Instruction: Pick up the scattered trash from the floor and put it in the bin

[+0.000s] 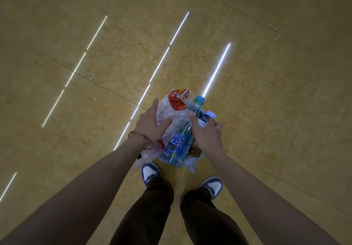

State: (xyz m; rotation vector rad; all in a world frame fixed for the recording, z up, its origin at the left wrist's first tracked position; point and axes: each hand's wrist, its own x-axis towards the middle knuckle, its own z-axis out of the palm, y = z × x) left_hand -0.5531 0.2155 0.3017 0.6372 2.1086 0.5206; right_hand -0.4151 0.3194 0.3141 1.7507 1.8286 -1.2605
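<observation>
Seen from above, the person stands on a glossy yellow-tan tiled floor streaked with reflected white light strips, both bare arms reaching down and forward. Between the two hands is an armful of trash, held above the floor just ahead of the blue-and-white sneakers. The left hand, with a copper-coloured bangle at the wrist, lies with fingers spread flat against a crumpled clear plastic bag. A red-and-white snack wrapper sticks out at the far end of that bag. The right hand presses in from the other side, thumb against the neck of a clear plastic bottle with a blue label and light blue cap, its fingers curling round a second blue-capped bottle. So the hands are apart, squeezing the bundle between them rather than closing into fists. No bin is in view.
</observation>
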